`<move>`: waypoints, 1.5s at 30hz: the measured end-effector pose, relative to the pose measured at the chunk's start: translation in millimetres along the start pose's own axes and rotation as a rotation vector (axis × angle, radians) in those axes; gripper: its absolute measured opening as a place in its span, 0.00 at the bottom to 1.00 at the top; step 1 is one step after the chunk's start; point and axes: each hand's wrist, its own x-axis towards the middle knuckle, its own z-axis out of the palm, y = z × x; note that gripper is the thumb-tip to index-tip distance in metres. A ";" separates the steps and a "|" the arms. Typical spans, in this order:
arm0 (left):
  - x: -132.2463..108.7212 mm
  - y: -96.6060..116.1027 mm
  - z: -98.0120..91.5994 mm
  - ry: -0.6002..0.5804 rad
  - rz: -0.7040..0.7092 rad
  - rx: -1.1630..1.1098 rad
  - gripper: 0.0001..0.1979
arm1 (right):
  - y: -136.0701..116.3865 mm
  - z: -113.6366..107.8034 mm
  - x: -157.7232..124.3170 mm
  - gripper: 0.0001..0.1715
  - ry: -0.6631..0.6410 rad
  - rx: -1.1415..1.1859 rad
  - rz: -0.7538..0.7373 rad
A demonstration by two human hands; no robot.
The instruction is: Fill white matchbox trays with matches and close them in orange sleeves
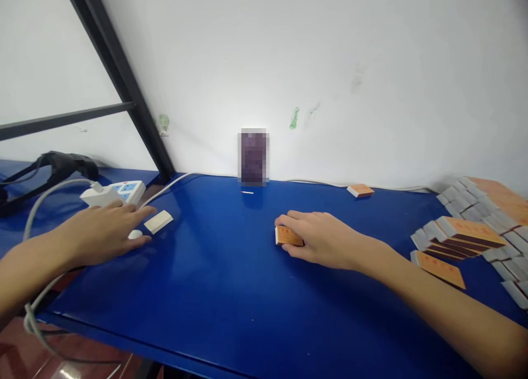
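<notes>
My right hand is wrapped over a small orange box with a white end, low on the blue table. On the left, my left hand is spread with its fingers apart, and nothing shows in its grip. Beside its fingertips lies a flat cream-coloured block. A small round white object shows between the thumb and forefinger.
Stacks of orange and white boxes stand at the right, with one box before them. Another box lies near the wall. A pixelated dark rectangle stands at the back. A power strip and cables are left.
</notes>
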 end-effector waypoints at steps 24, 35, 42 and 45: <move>169.2 128.1 -11.6 0.191 0.537 -0.567 0.12 | 19.4 48.1 18.4 0.21 0.313 0.142 0.143; 114.6 139.2 -17.2 0.190 0.700 -0.655 0.11 | 18.3 49.6 16.1 0.21 0.316 0.120 0.149; 94.4 135.2 -12.2 0.227 0.606 -0.642 0.20 | 18.8 44.1 15.8 0.25 0.261 0.149 0.126; 89.3 140.5 -10.8 0.214 0.657 -0.611 0.21 | 17.2 43.3 18.7 0.26 0.253 0.209 0.087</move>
